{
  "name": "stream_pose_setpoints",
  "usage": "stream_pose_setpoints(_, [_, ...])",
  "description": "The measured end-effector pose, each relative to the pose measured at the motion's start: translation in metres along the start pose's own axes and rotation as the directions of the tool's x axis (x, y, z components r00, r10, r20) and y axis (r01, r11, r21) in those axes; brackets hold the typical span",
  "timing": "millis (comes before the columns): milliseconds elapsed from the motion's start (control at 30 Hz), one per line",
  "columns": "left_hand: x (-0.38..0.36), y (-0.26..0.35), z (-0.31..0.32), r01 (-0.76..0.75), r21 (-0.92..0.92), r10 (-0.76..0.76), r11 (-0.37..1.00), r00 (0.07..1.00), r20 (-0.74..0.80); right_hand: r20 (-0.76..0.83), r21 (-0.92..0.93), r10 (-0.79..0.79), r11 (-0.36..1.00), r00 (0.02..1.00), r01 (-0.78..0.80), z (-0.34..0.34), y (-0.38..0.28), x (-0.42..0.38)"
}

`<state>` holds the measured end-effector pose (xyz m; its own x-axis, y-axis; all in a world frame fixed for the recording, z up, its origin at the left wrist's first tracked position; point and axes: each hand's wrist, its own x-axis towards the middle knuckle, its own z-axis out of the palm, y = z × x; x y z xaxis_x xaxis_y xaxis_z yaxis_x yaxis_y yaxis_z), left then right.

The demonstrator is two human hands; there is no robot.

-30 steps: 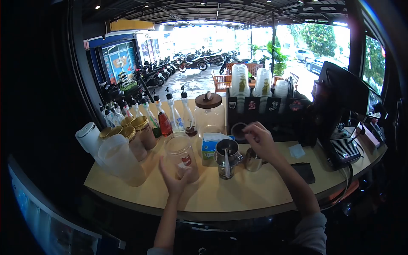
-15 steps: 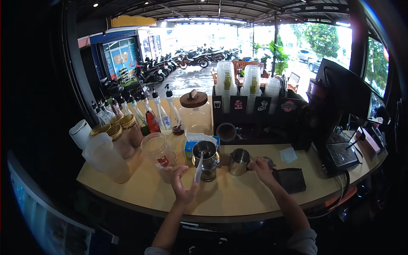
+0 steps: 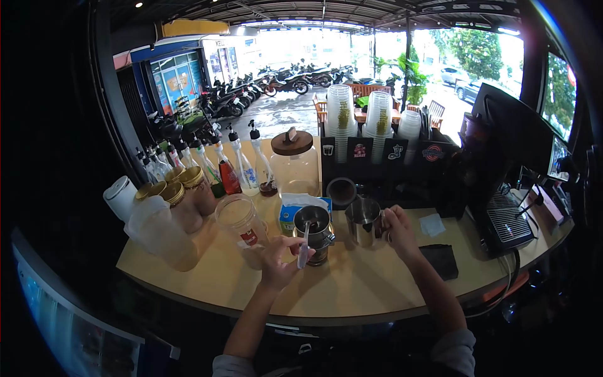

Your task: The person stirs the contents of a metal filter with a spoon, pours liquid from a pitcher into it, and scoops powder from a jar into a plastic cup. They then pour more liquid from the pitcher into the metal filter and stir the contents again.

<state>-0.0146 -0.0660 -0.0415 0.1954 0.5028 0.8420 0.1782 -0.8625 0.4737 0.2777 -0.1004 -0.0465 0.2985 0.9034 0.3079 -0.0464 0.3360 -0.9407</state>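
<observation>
My left hand is closed on the pale handle of a spoon. The spoon's far end dips into a metal cup-shaped vessel with dark contents, which stands on the counter. To the right, my right hand is wrapped round the handle of a steel milk pitcher, held beside the vessel. A clear plastic jug with a red label stands just left of my left hand. Behind the vessel sits a blue tissue box.
On the wooden counter stand a frosted pitcher, gold-lidded jars, pump bottles and a wood-lidded glass jar. Stacked plastic cups rise from a black holder. A dark cloth and an espresso machine are at right.
My right hand has raised the milk pitcher and tilted it slightly. My left fingers have closed in on the spoon handle. The whole view has shifted a little.
</observation>
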Motion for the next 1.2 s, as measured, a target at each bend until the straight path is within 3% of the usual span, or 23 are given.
stream_pose_setpoints(67, [0.003,-0.003,-0.004,-0.093,0.054,0.092,0.994,0.995,0.029,0.041,0.084,-0.053,0.995,0.998,0.049,0.012,-0.023,0.005])
stream_pose_setpoints(167, [0.008,-0.006,-0.009,-0.158,0.063,0.155,0.985,0.987,0.053,0.05,0.016,-0.085,0.996,0.995,0.085,0.022,-0.044,0.014])
stream_pose_setpoints(467, [0.009,-0.016,-0.018,-0.07,-0.047,0.074,0.996,0.993,0.091,0.066,-0.109,-0.037,0.993,0.997,0.045,0.052,-0.08,0.026])
stream_pose_setpoints(733, [0.007,-0.019,-0.014,-0.083,-0.054,0.087,0.995,0.994,0.069,0.125,-0.259,-0.096,0.958,0.987,0.126,0.058,-0.08,0.041])
stream_pose_setpoints(933, [0.007,-0.022,-0.013,-0.091,-0.078,0.097,0.993,0.993,0.066,0.161,-0.109,-0.063,0.991,0.985,0.082,0.072,-0.091,0.042])
stream_pose_setpoints(1200, [0.006,-0.023,-0.012,-0.082,-0.099,0.089,0.992,0.994,0.062,0.21,-0.199,-0.067,0.974,0.975,0.11,0.072,-0.089,0.05])
